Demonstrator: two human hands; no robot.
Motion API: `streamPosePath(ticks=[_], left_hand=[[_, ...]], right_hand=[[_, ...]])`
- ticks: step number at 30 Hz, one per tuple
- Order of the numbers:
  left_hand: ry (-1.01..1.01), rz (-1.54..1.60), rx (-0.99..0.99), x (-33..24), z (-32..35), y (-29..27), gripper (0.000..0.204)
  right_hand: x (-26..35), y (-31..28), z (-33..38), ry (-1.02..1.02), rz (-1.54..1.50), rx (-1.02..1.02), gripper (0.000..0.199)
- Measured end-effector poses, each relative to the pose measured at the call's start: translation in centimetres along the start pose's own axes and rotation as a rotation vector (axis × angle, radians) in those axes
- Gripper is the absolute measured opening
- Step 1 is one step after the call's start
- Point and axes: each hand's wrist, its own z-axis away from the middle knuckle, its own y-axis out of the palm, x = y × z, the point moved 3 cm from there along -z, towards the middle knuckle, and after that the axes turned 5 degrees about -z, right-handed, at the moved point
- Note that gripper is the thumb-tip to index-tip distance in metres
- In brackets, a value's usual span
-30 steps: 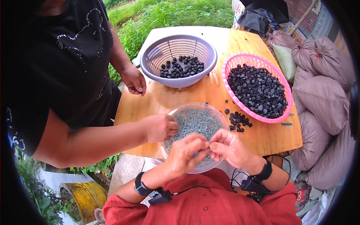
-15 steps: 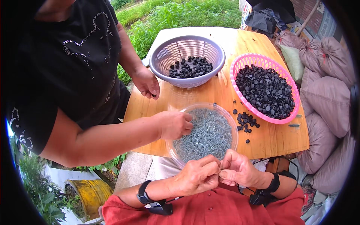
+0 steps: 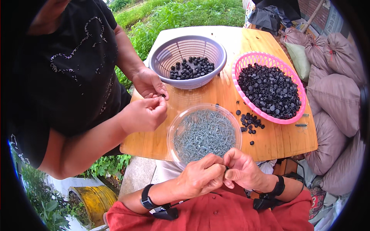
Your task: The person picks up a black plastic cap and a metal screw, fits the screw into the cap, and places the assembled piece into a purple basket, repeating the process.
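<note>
My left hand (image 3: 203,175) and my right hand (image 3: 246,170) meet in front of my red shirt, at the near rim of a clear round tub (image 3: 172,148) full of grey metal screws (image 3: 204,133). A small black cap (image 3: 226,168), mostly covered, shows between the fingertips, and my right thumb and fingers pinch it. The left fingers are curled closed against it; whatever they grip is hidden. Across from the tub at the left, a co-worker's two hands (image 3: 148,104) come together around a small dark piece (image 3: 162,95).
On the wooden table (image 3: 150,144) stand a grey-purple basket (image 3: 189,82) with some black caps and a pink basket (image 3: 287,120) heaped with them. Loose caps (image 3: 250,121) lie beside the tub. Stuffed sacks (image 3: 335,100) crowd the right side; a yellow drum (image 3: 96,200) lies lower left.
The co-worker's nearer hand has left the tub of screws and joined the other hand. My hands stay together, and a black cap now shows between my fingers.
</note>
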Motion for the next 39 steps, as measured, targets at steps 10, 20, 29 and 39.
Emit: streamPosePath(ticks=[10, 20, 29, 39], left_hand=[[-0.261, 0.229, 0.142, 0.1, -0.5, -0.6, 0.018], [-0.373, 0.236, 0.103, 1.5, 0.3, 0.2, 0.018], [-0.18, 0.238, 0.212, 2.2, -1.0, 0.1, 0.022], [-0.528, 0.607, 0.276, 2.1, -1.0, 1.3, 0.008]], right_hand=[[-0.1, 0.3, 0.2, -0.049, -0.011, -0.008, 0.012], [0.0, -1.2, -1.2, -0.17, 0.181, 0.037, 0.01], [-0.2, -2.4, -0.8, -0.092, -0.01, -0.01, 0.012], [0.5, -3.2, -0.6, 0.084, -0.166, 0.031, 0.013]])
